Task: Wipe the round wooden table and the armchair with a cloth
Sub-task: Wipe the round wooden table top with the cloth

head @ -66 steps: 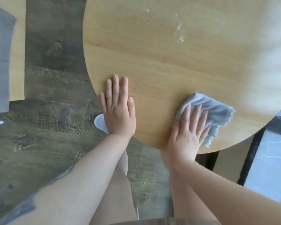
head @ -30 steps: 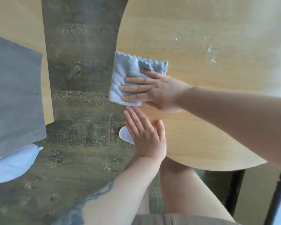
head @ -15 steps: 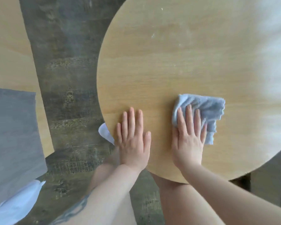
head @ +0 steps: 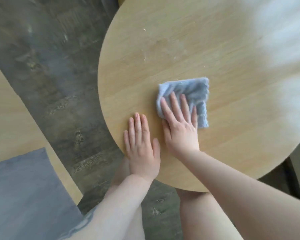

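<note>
A grey cushion (head: pixel 22 193) occupies the lower left corner, lying on a pale wooden surface (head: pixel 5 118) that runs up the left edge; whether this belongs to the armchair cannot be told. To its right, a dark wood-grain floor (head: pixel 55 70) fills the gap up to the round wooden worktop (head: pixel 215 49). The left hand (head: pixel 142 149) rests flat on the worktop near its lower left rim; its fingers (head: pixel 137 125) are straight, close together and hold nothing. Just beside it, the right hand (head: pixel 180 130) presses palm-down on a folded light blue cloth (head: pixel 192 92); its fingers (head: pixel 174 106) lie extended and slightly spread across the cloth, not curled round it. The cloth lies flat on the worktop, inward of the near rim, its far and right edges showing beyond the fingertips. Small pale specks (head: pixel 144 29) sit on the worktop above the cloth; the upper right of the worktop is washed out by bright glare. Bare legs (head: pixel 197 213) show below the near rim.
</note>
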Tool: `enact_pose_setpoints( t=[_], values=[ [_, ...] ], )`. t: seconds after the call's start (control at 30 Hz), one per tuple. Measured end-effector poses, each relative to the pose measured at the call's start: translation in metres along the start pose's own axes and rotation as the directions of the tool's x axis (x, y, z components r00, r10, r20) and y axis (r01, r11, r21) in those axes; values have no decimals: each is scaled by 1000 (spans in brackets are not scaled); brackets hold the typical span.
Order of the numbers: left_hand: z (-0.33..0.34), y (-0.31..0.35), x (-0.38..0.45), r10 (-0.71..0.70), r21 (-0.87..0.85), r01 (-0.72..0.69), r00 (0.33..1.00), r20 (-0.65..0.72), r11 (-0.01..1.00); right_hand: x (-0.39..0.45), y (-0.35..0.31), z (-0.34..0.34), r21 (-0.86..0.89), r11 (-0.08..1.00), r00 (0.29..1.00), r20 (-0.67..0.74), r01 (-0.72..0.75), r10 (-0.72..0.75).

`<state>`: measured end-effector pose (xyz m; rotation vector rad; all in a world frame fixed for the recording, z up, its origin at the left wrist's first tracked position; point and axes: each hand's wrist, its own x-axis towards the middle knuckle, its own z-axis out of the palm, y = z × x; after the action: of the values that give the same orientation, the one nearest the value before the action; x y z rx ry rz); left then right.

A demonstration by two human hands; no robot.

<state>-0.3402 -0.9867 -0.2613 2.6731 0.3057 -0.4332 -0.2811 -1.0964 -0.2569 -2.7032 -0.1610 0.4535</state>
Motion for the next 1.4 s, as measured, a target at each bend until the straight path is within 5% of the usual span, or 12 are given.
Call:
enact_pose_setpoints(
  t=[0.07, 0.23, 0.3, 0.4, 0.57, 0.67, 0.73, 0.9, 1.0, 1.07, 1.27, 1.4],
  values=[
    [-9, -12, 10, 109, 23, -110, 993, 47, 994, 31, 18, -12, -52, 961, 962, 55, 271, -269],
    [-37, -38, 69, 231, -16, -230, 972, 32, 973, -2, -21, 12, 190, 683, 653, -202, -705, 730],
    [-43, -43, 90, 226, -13, -226, 974, -4, 974, 1, -46, 22, 19, 967, 962, -90, -256, 257],
    [-49, -50, 101, 254, -24, -255, 967, -13, 967, 42, -6, -4, -133, 937, 947, 49, 322, -318],
    [-45, -45, 97, 177, -73, -186, 978, -113, 980, 52, -41, 5, 185, 658, 629, -193, -730, 753],
    [-39, -41, 100, 92, -31, -100, 977, -191, 995, 69, -74, 12, 7, 1000, 1000, -26, -6, 7],
    [-38, -43, 99, 85, -50, -96, 978, -191, 994, 88, -42, -4, -63, 944, 945, 69, 323, -319],
    [-36, -39, 98, 130, 14, -129, 976, -173, 992, 80, -38, -4, 185, 695, 659, -222, -695, 718],
    [-34, -37, 98, 82, 77, -69, 982, -173, 995, 105, -73, -1, 7, 995, 994, -37, -101, 101],
    [-34, -38, 100, 67, 73, -56, 983, -170, 996, 131, -52, -20, -29, 945, 942, 97, 326, -322],
    [-32, -32, 98, 11, 97, 6, 985, -174, 995, 115, -49, -15, 143, 723, 700, -184, -676, 690],
    [-31, -24, 98, -30, 139, 55, 984, -173, 989, 159, -69, -19, -10, 963, 959, 93, 271, -269]
  ],
)
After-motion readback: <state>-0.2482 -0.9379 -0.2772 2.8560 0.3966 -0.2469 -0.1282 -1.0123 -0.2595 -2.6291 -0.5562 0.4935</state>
